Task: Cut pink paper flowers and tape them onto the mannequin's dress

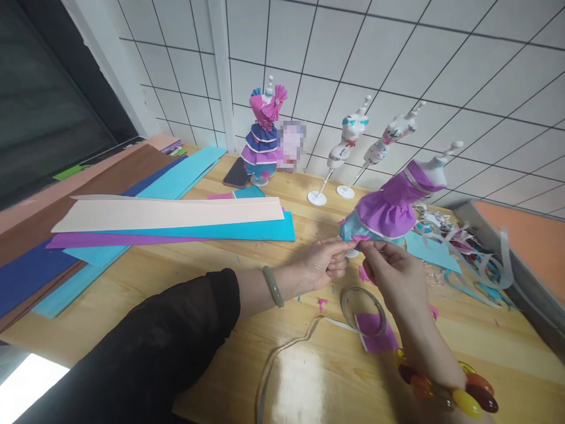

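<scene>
A small mannequin (435,171) wears a purple and light-blue paper dress (388,212) and leans over the wooden table (198,282). My left hand (324,262), with a green bangle on its wrist, pinches the lower hem of the dress. My right hand (392,274), a beaded bracelet on its wrist, pinches the same hem from the right, fingers closed on a small magenta piece. The fingertips of both hands meet at the skirt's edge.
Long sheets of coloured paper (176,218) lie at left. A finished dressed mannequin (263,138), a phone (236,172) and two bare mannequins (348,147) stand at the back wall. Paper scraps (463,253) pile at right; a tape ring (364,309) and purple piece (375,335) lie in front.
</scene>
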The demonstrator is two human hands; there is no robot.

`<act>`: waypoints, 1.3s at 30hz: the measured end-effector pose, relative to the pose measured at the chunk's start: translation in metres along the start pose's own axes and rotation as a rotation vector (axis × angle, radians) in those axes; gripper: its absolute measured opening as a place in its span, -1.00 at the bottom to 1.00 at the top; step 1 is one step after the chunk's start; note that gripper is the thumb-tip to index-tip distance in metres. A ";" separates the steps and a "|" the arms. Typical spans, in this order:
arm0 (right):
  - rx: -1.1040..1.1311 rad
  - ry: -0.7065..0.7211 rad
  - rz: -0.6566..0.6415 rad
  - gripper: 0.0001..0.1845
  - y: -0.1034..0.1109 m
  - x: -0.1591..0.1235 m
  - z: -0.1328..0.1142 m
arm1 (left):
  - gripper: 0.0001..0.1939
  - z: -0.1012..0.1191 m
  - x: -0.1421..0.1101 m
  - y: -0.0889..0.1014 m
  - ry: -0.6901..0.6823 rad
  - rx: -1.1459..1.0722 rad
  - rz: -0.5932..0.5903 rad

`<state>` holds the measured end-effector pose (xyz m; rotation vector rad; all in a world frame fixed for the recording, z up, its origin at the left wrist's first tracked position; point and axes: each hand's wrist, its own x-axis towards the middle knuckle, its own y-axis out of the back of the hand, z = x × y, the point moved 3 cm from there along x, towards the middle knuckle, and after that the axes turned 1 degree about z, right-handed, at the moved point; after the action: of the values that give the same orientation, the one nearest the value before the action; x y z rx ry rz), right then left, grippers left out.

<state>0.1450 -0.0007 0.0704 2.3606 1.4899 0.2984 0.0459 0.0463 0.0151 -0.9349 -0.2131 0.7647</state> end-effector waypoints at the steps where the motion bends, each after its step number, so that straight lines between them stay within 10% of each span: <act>1: -0.012 0.004 0.006 -0.66 0.000 0.000 0.000 | -0.68 0.000 0.000 0.000 -0.001 0.004 0.001; 28: 0.168 -0.031 0.053 -0.65 0.012 -0.009 0.009 | -0.80 0.002 -0.001 -0.001 0.026 -0.052 -0.052; 39: 0.025 0.076 -0.248 -0.61 0.004 -0.019 0.010 | -0.55 -0.005 -0.001 0.001 0.031 -0.024 0.022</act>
<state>0.1439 -0.0214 0.0631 2.1735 1.8097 0.3112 0.0468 0.0428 0.0118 -0.9722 -0.1854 0.7686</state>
